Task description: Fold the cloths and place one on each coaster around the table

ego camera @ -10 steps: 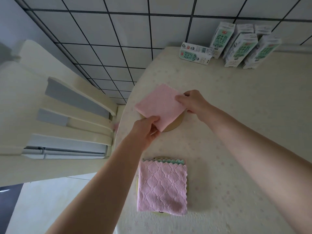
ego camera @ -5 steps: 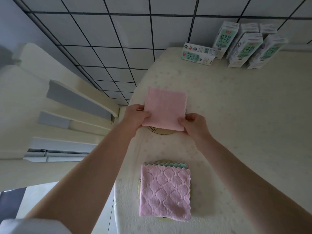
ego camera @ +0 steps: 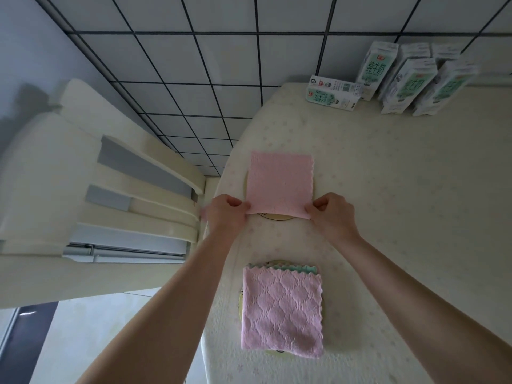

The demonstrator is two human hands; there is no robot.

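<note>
**Cloth pinched at both near corners**

Pink square cloth of soft pile with scalloped edges (ego camera: 279, 184) lies flat over the far round tan coaster (ego camera: 277, 217). The left hand (ego camera: 225, 212) and right hand (ego camera: 331, 214), fingers curled, each pinch one near corner. Nearer, a folded pink diamond-quilted cloth with a teal layer (ego camera: 281, 311) covers a second round coaster (ego camera: 240, 300) on the cream dotted tablecloth (ego camera: 401, 217).
</note>
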